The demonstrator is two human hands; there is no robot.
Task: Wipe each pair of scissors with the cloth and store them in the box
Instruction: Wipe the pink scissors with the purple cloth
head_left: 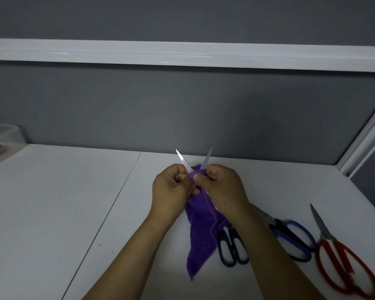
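Now, in the head view, the left hand (pixel 171 188) grips the open scissors (pixel 183 161) and the right hand (pixel 224 187) pinches the purple cloth (pixel 201 237) round them. I think the black scissors (pixel 232 249), blue scissors (pixel 296 239) and red scissors (pixel 346 265) wait unwiped. The box (pixel 2 135) sits far left.

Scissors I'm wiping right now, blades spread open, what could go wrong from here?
The open scissors have both points bare, and the left hand and right hand grip right at the blades' base with only the purple cloth as padding: a slip could cut a finger. The right forearm also passes over the blue-handled scissors on the table; lowering it might catch their blades.
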